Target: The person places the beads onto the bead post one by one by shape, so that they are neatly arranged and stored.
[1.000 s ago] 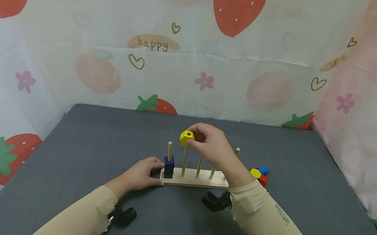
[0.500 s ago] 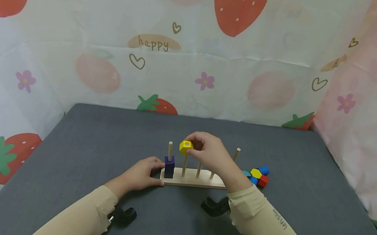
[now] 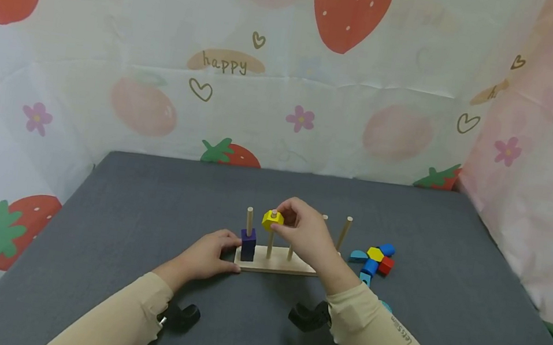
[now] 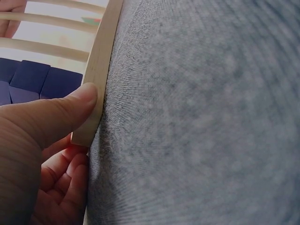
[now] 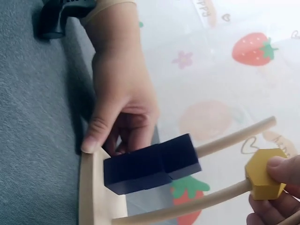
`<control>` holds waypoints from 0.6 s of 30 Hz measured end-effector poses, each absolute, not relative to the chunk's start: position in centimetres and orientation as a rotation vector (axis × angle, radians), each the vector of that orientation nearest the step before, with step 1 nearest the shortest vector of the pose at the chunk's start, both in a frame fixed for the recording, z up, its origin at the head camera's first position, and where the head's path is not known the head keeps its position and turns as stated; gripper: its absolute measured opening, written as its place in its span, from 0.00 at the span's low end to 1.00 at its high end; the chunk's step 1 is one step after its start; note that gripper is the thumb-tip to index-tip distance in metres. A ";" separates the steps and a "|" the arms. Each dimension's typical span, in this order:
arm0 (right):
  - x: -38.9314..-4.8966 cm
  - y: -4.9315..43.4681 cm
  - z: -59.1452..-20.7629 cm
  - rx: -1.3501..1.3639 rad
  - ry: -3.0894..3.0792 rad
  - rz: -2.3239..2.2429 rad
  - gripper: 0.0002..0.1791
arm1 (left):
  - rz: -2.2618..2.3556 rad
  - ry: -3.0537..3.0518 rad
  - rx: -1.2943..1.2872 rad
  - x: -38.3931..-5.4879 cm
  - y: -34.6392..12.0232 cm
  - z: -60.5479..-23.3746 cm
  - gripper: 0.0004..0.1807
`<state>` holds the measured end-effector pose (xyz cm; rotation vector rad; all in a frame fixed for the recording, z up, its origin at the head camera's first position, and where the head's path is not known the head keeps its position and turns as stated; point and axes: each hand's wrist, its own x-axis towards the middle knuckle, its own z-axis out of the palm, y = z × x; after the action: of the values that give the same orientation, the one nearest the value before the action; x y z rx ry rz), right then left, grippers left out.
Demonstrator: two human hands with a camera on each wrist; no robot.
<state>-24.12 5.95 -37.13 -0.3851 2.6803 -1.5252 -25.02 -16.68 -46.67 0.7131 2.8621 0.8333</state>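
Pale wooden base (image 3: 277,263): your left hand (image 3: 208,255) grips its left end, thumb and curled fingers closed there, seemingly against sliding. Dark blue blocks (image 3: 248,246) sit on end peg (image 3: 249,221). Your right hand (image 3: 308,229) pinches yellow block (image 3: 270,220) around tip of second peg (image 3: 270,247), thumb-and-finger gap only block-wide, probably leaving hole free. Loose blocks (image 3: 371,268) lie right of base.

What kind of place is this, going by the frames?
Probably a staged tabletop recording corner: strawberry-print cloth hangs behind and beside a grey fabric-covered table, and the person has black wrist-worn devices. The wider room isn't shown.
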 end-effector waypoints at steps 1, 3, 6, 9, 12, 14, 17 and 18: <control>-24.1 5.9 -37.3 -0.367 2.677 -1.544 0.10 | 0.834 2.863 0.712 -25.0 -16.7 -46.7 0.31; -24.0 5.8 -37.4 -0.346 2.682 -1.561 0.10 | 0.833 2.863 0.711 -25.0 -16.7 -46.7 0.31; -23.9 5.7 -37.7 -0.316 2.692 -1.584 0.13 | 0.833 2.864 0.719 -25.1 -16.7 -46.7 0.31; -23.8 5.6 -38.1 -0.273 2.688 -1.624 0.19 | 0.827 2.868 0.726 -25.0 -16.7 -46.7 0.31; -23.7 5.5 -38.6 -0.235 2.669 -1.673 0.24 | 0.828 2.867 0.726 -25.0 -16.7 -46.7 0.31; -23.7 5.5 -39.1 -0.210 2.658 -1.689 0.24 | 0.829 2.866 0.726 -25.0 -16.7 -46.7 0.31; -23.7 5.5 -39.5 -0.188 2.639 -1.698 0.20 | 0.832 2.865 0.727 -25.0 -16.7 -46.7 0.31; -23.7 5.5 -39.7 -0.187 2.639 -1.694 0.18 | 0.832 2.867 0.727 -25.0 -16.7 -46.7 0.31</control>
<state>-23.72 5.48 -39.66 -0.1872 2.6393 -1.6942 -24.95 -16.66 -46.68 0.7269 2.8670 0.8320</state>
